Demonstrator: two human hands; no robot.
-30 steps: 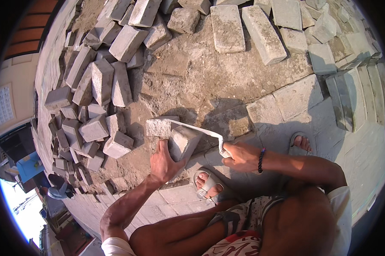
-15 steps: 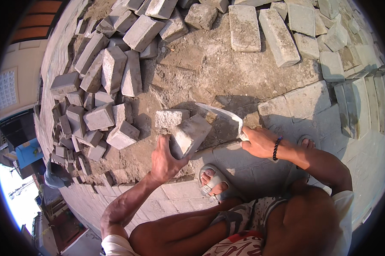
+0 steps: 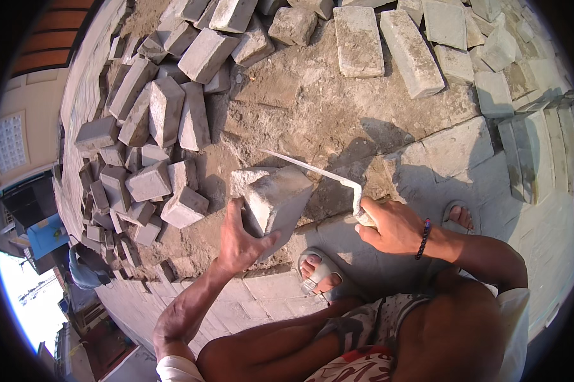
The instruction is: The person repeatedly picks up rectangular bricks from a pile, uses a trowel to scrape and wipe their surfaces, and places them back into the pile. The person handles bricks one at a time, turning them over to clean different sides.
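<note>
My left hand (image 3: 245,240) grips a grey paving brick (image 3: 279,198) by its near left end, thumb on one side and fingers on the other. The brick is tilted, its top face turned up to the light. Just behind it lies a rough broken brick piece (image 3: 244,179) on the sandy bed. In my right hand (image 3: 392,226) is a trowel (image 3: 322,170), held by its handle. Its thin blade is seen nearly edge-on and points left, over the sand beyond the held brick. Whether the blade touches the brick I cannot tell.
Loose bricks (image 3: 166,111) are heaped at the left and along the far side of the sand (image 3: 287,95). Laid paving (image 3: 452,153) runs to the right and under my sandalled feet (image 3: 319,270). Upright bricks (image 3: 522,159) stand in a row farther right.
The held brick has been tipped and raised slightly, with my left hand turning along. The trowel blade has swung left and turned edge-on; my right hand has moved slightly nearer to me.
</note>
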